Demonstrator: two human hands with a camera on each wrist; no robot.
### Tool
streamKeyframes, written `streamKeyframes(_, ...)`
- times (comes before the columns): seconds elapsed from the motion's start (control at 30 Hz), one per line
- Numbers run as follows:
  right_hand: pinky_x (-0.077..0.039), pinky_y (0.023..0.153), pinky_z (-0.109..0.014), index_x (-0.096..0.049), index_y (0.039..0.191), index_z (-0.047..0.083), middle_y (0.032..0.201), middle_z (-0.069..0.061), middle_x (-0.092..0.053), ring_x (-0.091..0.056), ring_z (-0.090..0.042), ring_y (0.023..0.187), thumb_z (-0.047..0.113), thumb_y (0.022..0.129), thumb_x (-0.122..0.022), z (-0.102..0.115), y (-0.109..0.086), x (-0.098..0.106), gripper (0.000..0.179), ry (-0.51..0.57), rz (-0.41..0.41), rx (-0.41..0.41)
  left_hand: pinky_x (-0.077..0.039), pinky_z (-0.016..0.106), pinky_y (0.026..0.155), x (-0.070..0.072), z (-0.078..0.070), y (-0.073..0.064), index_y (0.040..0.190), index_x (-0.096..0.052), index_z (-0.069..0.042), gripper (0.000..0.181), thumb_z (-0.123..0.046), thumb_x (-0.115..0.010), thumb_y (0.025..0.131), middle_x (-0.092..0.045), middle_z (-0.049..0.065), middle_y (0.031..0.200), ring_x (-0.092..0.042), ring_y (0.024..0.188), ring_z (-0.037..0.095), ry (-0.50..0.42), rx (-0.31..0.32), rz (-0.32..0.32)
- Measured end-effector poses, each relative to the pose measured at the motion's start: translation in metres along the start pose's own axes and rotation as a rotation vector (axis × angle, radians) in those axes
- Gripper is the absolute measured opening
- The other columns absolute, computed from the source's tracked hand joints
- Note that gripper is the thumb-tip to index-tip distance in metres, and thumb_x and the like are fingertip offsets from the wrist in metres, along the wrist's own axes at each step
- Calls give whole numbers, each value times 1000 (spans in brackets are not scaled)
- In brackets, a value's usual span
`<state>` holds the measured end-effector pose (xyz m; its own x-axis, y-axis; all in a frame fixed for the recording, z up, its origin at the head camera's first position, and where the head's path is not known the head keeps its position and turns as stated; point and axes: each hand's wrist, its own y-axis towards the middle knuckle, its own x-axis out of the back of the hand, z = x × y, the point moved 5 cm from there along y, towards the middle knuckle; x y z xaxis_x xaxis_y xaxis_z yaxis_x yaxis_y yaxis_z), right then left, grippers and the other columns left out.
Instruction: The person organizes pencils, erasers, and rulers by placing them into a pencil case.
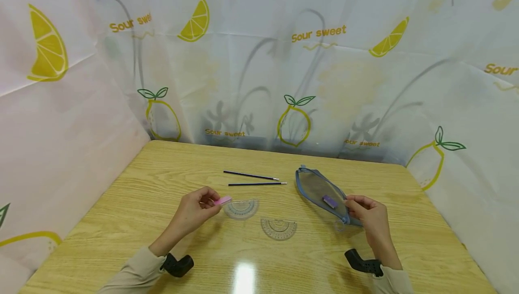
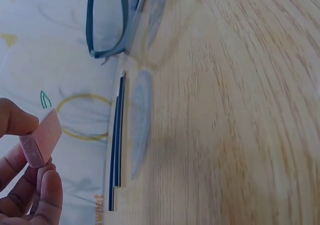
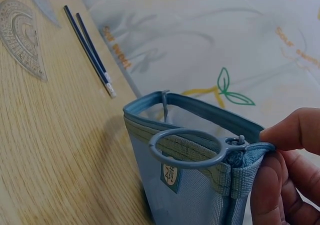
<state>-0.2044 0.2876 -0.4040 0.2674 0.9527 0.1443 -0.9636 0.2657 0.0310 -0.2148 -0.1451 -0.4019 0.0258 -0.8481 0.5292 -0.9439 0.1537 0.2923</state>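
Note:
Between thumb and fingers, my left hand (image 1: 197, 207) pinches a pink eraser (image 1: 222, 200), raised over the table; the left wrist view shows the eraser (image 2: 44, 137) as a flat slanted block. My right hand (image 1: 370, 219) grips the zipper end of a blue-grey zip pouch (image 1: 316, 185). The pouch's mouth gapes wide, and a ring-shaped zipper pull (image 3: 186, 163) hangs at the gripped corner. A purple eraser (image 1: 330, 201) shows inside the pouch. Close to the left hand lies a clear protractor (image 1: 242, 210), partly overlapped by the pink eraser in the head view.
A second clear protractor (image 1: 279, 229) lies between the two hands. Farther back, two dark pencils (image 1: 257, 184) with white ends lie side by side on the wooden table (image 1: 170, 163). Lemon-printed sheets (image 1: 251, 69) hang behind and at both sides.

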Motion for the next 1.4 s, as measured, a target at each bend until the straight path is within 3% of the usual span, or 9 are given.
streamKeyframes(0.9,-54,66,-25,-67,105,-13,83,5,-69,-66,-15,78,8,89,-71,1,0,-1,26,6,1,-4,-54,26,67,-11,-24,13,91,-66,-8,17,3,-74,80,-66,1,85,-63,77,16,-112,-78,-16)
streamKeyframes(1.4,-55,67,-25,-66,105,-13,86,3,-69,-66,-15,80,8,89,-70,-1,1,-1,27,-4,1,5,-55,28,69,-20,-40,20,89,-67,-8,15,2,-74,81,-66,2,86,-64,77,17,-176,-87,-5)
